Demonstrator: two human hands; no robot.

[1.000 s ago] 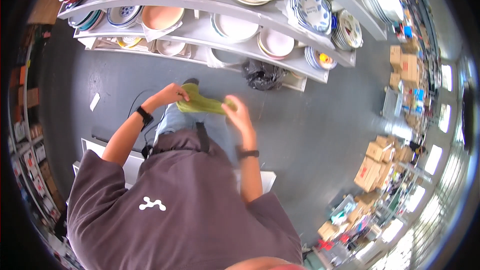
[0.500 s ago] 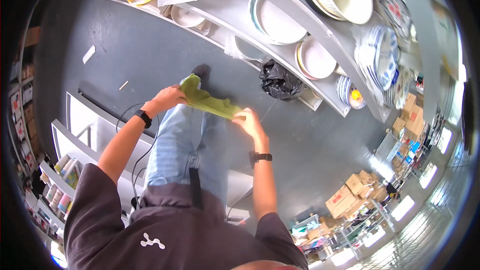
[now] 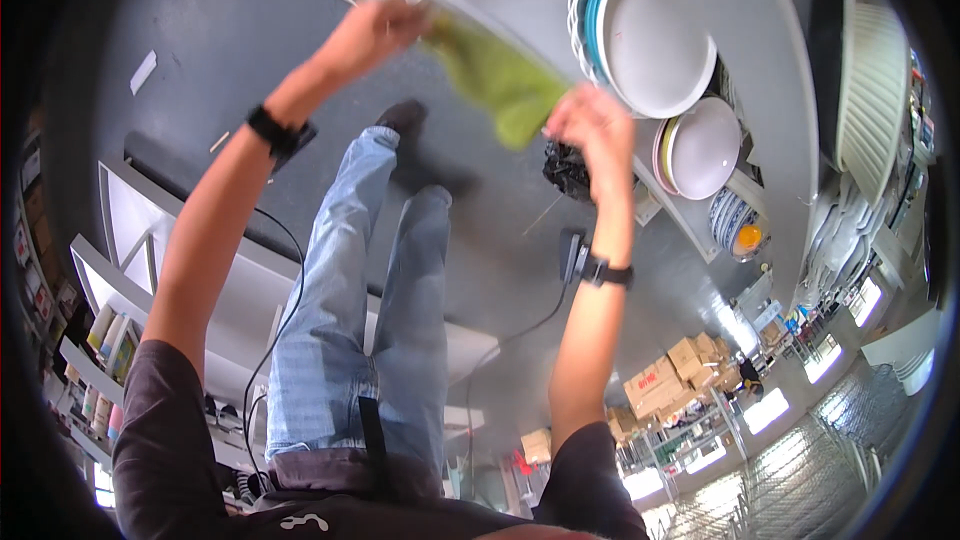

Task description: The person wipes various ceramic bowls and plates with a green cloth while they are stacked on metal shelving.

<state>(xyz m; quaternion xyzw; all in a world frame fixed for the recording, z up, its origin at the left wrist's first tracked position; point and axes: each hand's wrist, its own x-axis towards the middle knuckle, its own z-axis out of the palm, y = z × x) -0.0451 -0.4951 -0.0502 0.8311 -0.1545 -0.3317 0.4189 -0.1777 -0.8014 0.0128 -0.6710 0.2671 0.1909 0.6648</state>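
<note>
A green cloth [image 3: 495,80] is stretched between my two hands, slightly blurred by motion and sagging in the middle. My left hand [image 3: 378,32] grips its upper left end, fingers closed. At its lower right end, my right hand [image 3: 592,125] pinches the cloth, close to the edge of a grey shelf [image 3: 490,15]. Just to the right of my right hand, a stack of white and teal plates [image 3: 655,40] stands on that shelf. Each wrist wears a black band.
Smaller plates [image 3: 705,148] and blue-patterned bowls [image 3: 733,220] sit along the shelving. A black plastic bag [image 3: 566,172] lies partly behind my right hand. White shelving [image 3: 150,240] stands at left, cardboard boxes [image 3: 665,380] at right. Thin cables run from near my wrists.
Both hands have risen toward the shelf with the cloth, the right one also moving right. The cloth now slopes down more steeply to the right. The view has shifted closer to the shelving.
</note>
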